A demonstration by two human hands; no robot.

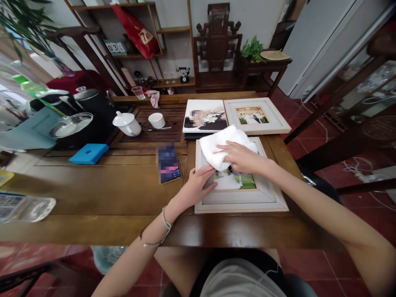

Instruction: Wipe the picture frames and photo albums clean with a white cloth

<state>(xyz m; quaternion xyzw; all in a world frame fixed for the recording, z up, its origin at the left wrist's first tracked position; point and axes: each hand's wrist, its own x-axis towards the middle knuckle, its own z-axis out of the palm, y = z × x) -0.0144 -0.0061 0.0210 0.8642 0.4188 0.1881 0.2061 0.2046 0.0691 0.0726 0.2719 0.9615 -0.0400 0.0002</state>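
A white-framed picture point(241, 199) lies flat near the table's front edge, showing a white and green image. My right hand point(238, 156) presses a folded white cloth point(221, 142) against its upper part, its fingers resting over the cloth. The cloth hides the top of the picture and part of the frame. On the frame's left side lies my left hand point(199, 183), fingers stretched out, touching the frame beside the cloth. Behind are a photo panel point(206, 117) and a second white-framed picture point(275, 115), side by side.
Left of the frame, a phone point(168, 163) lies on the wooden table point(123, 194). Further left are a blue block point(88, 154), a white lidded cup point(126, 123), a small white cup point(156, 120) and a dark pot point(72, 134). A wooden chair point(218, 45) stands behind.
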